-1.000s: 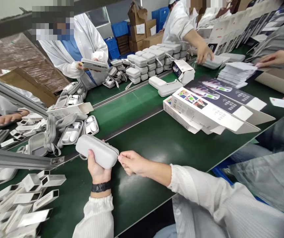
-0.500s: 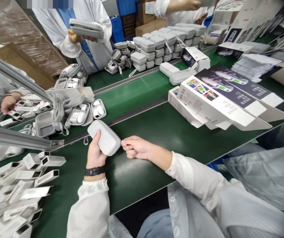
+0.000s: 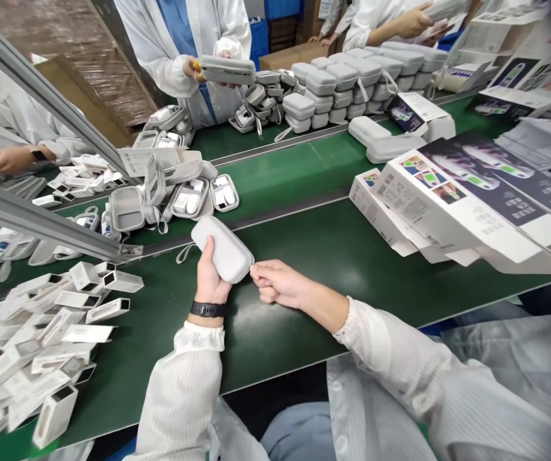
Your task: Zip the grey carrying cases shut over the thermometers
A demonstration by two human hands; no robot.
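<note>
Currently gripping a grey case (image 3: 225, 253) in left hand (image 3: 212, 278), wrapped about its near side with thumb over the upper face, spread only as wide as the case. At the case's right end, pinching with right hand (image 3: 278, 282), thumb to forefinger, other fingers curled in; tips at the case edge, cannot tell the item between them, too small. Held over green table (image 3: 314, 339), slanting down to the right, with strap (image 3: 185, 254) looped out left of the grip. Wearing black band (image 3: 208, 310) on the wrist just below the grip.

Noted left of and nearer than the grip: jumbled white boxes (image 3: 64, 333). Just beyond the grip, to the left: open cases (image 3: 154, 179), some with white items inside. Straight beyond: green belt (image 3: 295, 163). Farther beyond, to the right: stacked cases (image 3: 321, 82) in rows. Right of the grip, well apart: printed cartons (image 3: 429, 211), overlapping, with loose cases (image 3: 369, 131) behind. Far beyond the grip, across the belt: co-worker (image 3: 174, 38) in white coat, holding another case (image 3: 227, 69).
</note>
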